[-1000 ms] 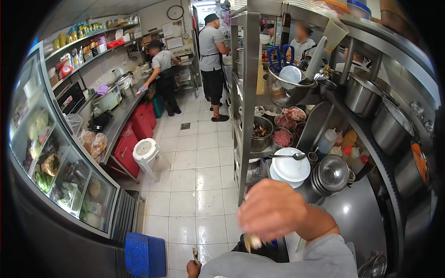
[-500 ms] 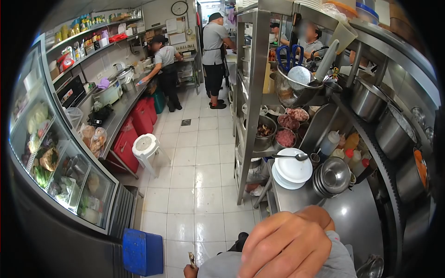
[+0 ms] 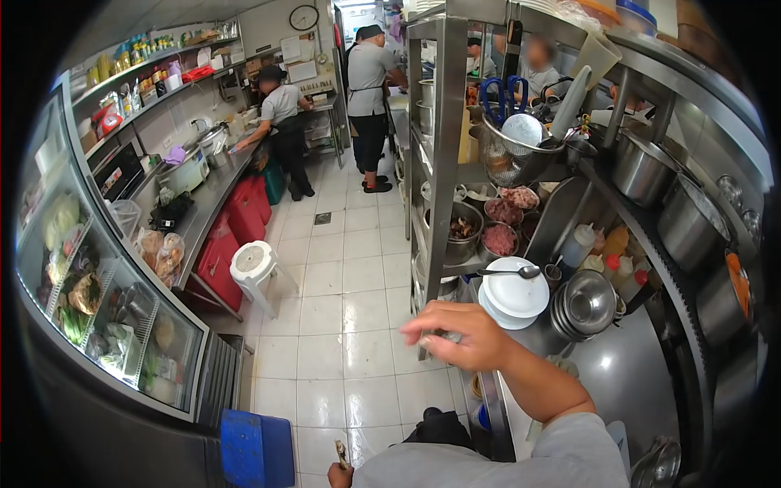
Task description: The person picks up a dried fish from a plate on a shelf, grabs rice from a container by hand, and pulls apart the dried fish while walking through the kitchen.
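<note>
My right hand [image 3: 460, 335] is raised in front of me over the floor. Its fingers are loosely bent and apart from the thumb, and I see nothing held in it. Closest to it is a stack of white plates [image 3: 511, 302] on the steel counter, with a spoon [image 3: 521, 273] lying across the top. Low at the bottom edge, only part of my left hand [image 3: 339, 476] shows. It is closed around a thin pale stick-like object [image 3: 341, 453] with a dark end, too small to name.
A steel shelf rack [image 3: 442, 163] stands at right, with a strainer basket [image 3: 518, 153] of utensils and metal bowls [image 3: 589, 301] below. At left are a glass-door fridge [image 3: 122, 301], a blue bin [image 3: 257, 449] and a white stool [image 3: 255, 262]. Several people work farther back.
My right hand has moved away from close to the camera, forward and to the left, and its forearm now shows. My left hand still grips the thin pale object.
</note>
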`<state>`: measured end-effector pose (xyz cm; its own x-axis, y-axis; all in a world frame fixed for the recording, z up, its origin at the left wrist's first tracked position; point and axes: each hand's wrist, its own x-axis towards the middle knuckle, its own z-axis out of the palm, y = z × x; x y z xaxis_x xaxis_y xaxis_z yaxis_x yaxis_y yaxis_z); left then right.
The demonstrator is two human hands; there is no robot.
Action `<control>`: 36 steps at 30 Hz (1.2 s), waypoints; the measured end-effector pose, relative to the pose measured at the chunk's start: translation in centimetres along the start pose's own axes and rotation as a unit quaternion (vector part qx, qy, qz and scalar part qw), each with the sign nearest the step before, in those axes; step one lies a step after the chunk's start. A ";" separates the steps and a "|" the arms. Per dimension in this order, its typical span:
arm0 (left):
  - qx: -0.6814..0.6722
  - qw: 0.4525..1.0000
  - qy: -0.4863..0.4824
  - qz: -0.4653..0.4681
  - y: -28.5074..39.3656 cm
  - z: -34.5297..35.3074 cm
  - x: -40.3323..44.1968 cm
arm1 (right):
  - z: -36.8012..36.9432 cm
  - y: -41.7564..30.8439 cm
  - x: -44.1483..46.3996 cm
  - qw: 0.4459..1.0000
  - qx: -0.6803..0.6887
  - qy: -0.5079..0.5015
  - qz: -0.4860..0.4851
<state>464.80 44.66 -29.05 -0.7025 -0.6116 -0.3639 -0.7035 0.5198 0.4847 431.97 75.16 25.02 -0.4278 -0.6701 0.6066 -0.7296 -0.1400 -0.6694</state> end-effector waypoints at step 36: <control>0.025 1.000 -0.005 0.005 -0.2 0.6 0.1 | 3.1 20.0 -25.3 0.868 -0.402 -0.193 0.218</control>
<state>464.78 44.88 -29.69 -0.7106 -0.6002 -0.3672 -0.7005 0.5547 0.4489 429.82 87.01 -5.05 -0.6597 -0.7475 0.0778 -0.7459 0.6386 -0.1893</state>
